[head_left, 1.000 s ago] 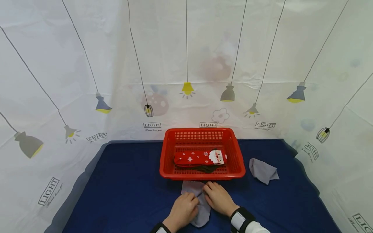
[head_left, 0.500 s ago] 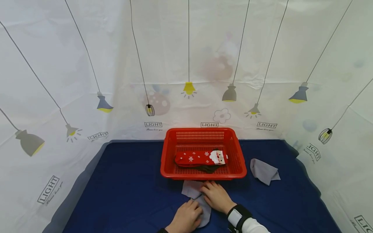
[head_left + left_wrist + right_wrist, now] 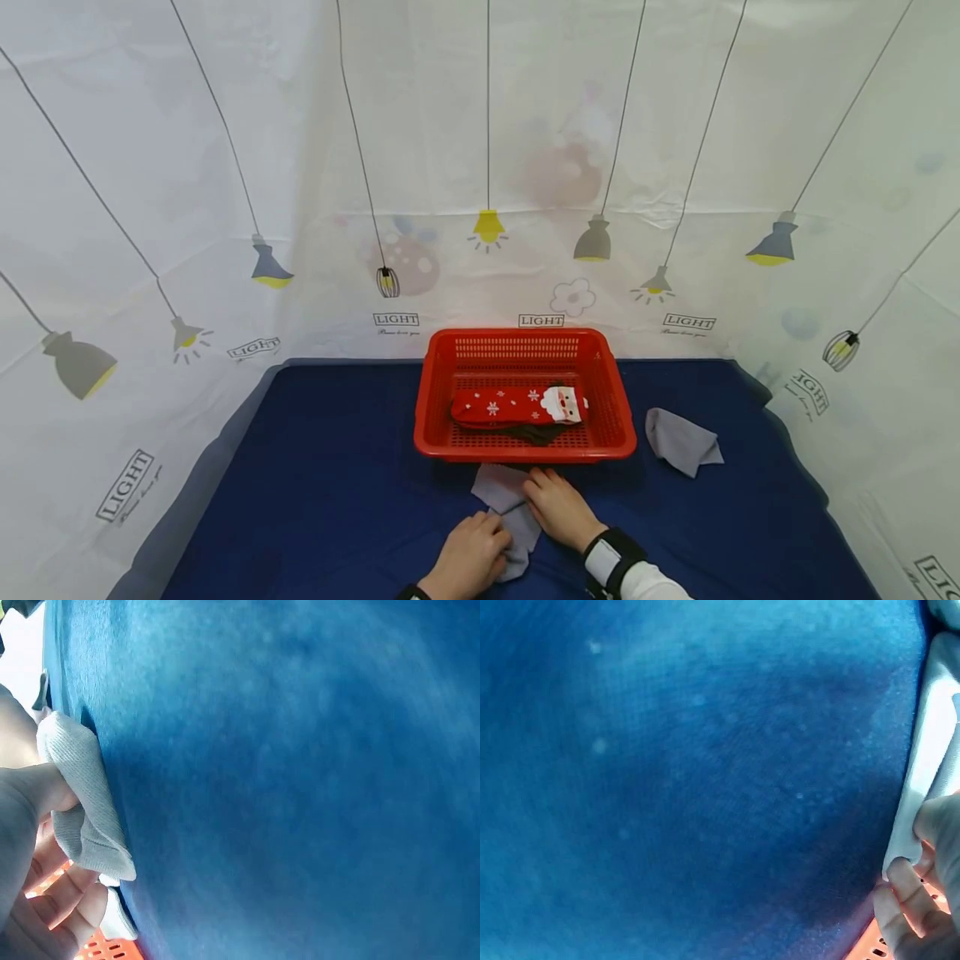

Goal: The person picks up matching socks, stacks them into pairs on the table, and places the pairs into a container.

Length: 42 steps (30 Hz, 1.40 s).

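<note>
A grey sock lies on the blue cloth just in front of the red basket, creased across its middle. My left hand grips its near part; in the left wrist view the thumb presses into the folded knit. At the sock's upper right edge is my right hand, whose thumb and fingertips pinch the fabric in the right wrist view. The left hand covers some of the sock's near end. Another grey sock lies crumpled to the right of the basket.
The red basket stands at the back middle, holding a red Santa sock with a dark green item under it. Blue cloth covers the table, and a white printed sheet hangs behind and at both sides.
My left hand has drawn slightly toward me and then left, shifting the sock's near part left and creasing it across the middle. The right hand stays nearly in place. The view has shifted slightly.
</note>
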Tool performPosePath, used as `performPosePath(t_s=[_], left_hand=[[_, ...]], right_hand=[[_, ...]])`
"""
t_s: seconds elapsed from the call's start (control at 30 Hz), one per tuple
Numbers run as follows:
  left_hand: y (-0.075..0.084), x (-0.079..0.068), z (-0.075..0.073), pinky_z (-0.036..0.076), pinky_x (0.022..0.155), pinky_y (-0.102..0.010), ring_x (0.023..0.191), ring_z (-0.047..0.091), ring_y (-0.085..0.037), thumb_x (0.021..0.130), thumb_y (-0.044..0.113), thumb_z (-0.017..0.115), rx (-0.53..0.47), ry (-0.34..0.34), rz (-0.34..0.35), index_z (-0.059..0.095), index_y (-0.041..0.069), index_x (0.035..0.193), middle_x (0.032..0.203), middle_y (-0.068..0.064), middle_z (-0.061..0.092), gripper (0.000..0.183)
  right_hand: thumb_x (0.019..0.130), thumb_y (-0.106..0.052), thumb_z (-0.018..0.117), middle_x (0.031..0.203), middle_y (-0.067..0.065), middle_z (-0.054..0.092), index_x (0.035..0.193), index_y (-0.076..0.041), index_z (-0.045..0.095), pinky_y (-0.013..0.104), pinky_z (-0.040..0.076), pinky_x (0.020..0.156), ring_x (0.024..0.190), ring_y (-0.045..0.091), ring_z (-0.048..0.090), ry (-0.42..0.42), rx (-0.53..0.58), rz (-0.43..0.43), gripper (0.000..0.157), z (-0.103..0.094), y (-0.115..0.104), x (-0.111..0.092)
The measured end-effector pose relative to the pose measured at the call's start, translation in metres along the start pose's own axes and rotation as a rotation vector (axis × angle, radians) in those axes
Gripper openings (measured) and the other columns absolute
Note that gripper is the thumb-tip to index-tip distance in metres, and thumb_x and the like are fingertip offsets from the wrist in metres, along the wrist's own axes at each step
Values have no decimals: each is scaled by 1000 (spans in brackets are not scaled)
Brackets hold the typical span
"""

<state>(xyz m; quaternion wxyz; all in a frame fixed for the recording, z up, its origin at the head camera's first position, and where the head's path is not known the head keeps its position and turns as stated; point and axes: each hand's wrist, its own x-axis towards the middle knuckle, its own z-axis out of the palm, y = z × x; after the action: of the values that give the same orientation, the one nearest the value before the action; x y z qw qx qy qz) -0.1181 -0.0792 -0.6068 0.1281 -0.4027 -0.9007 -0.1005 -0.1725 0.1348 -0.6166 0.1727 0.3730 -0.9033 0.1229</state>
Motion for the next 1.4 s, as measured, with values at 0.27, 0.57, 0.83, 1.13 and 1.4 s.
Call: performPosePath(t_s=[0.27, 0.57, 0.83, 1.13, 1.4], left_hand=[[-11, -3, 1, 34, 57, -22, 65, 46, -11, 70, 14, 84, 68, 37, -16, 65, 20, 74, 79, 5, 50, 20], [-25, -3, -5, 40, 59, -26, 69, 52, -14, 69, 18, 86, 171, 46, -22, 67, 21, 76, 77, 4, 53, 20], [-29, -1, -10, 44, 63, -27, 73, 54, -14, 74, 17, 85, 158, -34, -44, 71, 19, 80, 82, 4, 59, 16], [-25, -8, -16, 44, 62, -26, 74, 53, -15, 74, 14, 85, 97, 12, -89, 66, 16, 89, 89, 1, 57, 24], [-19, -22, -21, 40, 58, -27, 68, 48, -15, 72, 12, 84, 57, 73, -176, 64, 14, 89, 84, 1, 51, 26]], right_hand=[[83, -5, 80, 84, 3, 54, 83, -11, 59, 34, 48, 64, 70, 21, 53, 9, 22, -9, 22, -4, -2, -9], [89, -15, 77, 83, -5, 51, 84, -18, 56, 28, 41, 61, 72, 14, 50, -108, 74, 56, 22, -16, -11, -25], [93, -14, 73, 81, -9, 47, 86, -21, 56, 25, 37, 60, 70, 9, 44, -164, 146, 59, 20, -23, -18, -32], [89, -15, 77, 89, -6, 53, 93, -19, 62, 27, 42, 63, 77, 13, 50, -107, 108, 46, 16, -27, -9, -25], [88, -12, 79, 108, 4, 62, 110, -14, 69, 39, 53, 77, 93, 23, 61, -74, 53, 51, 25, -25, 9, -12]])
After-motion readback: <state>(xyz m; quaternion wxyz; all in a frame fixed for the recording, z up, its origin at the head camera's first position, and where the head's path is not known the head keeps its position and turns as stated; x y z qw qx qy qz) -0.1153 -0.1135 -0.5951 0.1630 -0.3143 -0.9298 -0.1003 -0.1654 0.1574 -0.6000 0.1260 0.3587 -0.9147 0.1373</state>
